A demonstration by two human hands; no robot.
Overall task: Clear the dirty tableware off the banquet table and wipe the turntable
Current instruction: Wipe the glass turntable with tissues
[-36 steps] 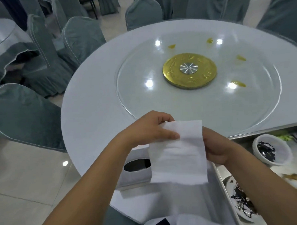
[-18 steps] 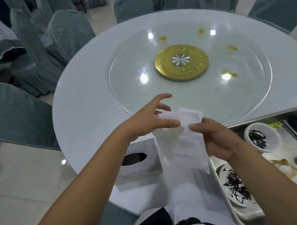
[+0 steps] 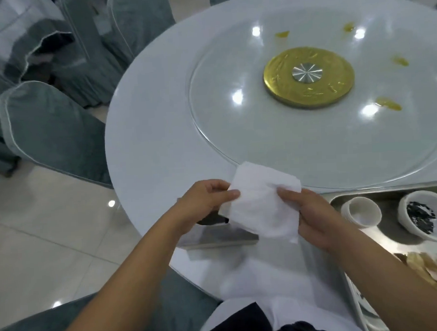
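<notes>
Turntable point(image 3: 236, 129) unwiped, yellow smears point(image 3: 388, 104) | my left hand point(image 3: 204, 201), right hand point(image 3: 307, 211) pinching tissue point(image 3: 261, 203), now folded smaller | wiping next.

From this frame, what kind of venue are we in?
Most likely a restaurant banquet hall. A large round table carries a glass turntable with a gold hub, and fabric-covered chairs ring it. Both hands hold a white tissue, beside a metal tray of used bowls.
</notes>
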